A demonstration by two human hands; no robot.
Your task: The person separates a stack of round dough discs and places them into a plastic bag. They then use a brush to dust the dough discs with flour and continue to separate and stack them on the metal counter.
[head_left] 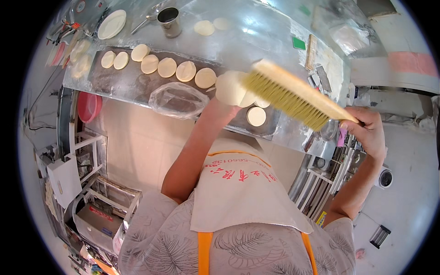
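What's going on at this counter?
Someone's right hand holds a long wooden brush up over a metal counter. The left hand is at a blurred, pale round, its fingers mostly hidden. More pale, dough-like rounds lie in a row to the left, with a clear plastic bag on the person's side of them.

A grey metal table [247, 48] carries a long dark panel [128, 80] along its near edge. Seven pale dough rounds [167, 67] form an uneven row from the panel's left end toward its middle; a lone round [256, 116] lies near its right end. A clear plastic sheet [178, 100], perhaps a bag, laps over the near edge. Beyond the panel, toward the left edge, sit a white plate [111, 24] and a metal cup [170, 24]. Toward the right edge lie a green card [299, 43] and a wooden strip [311, 52].
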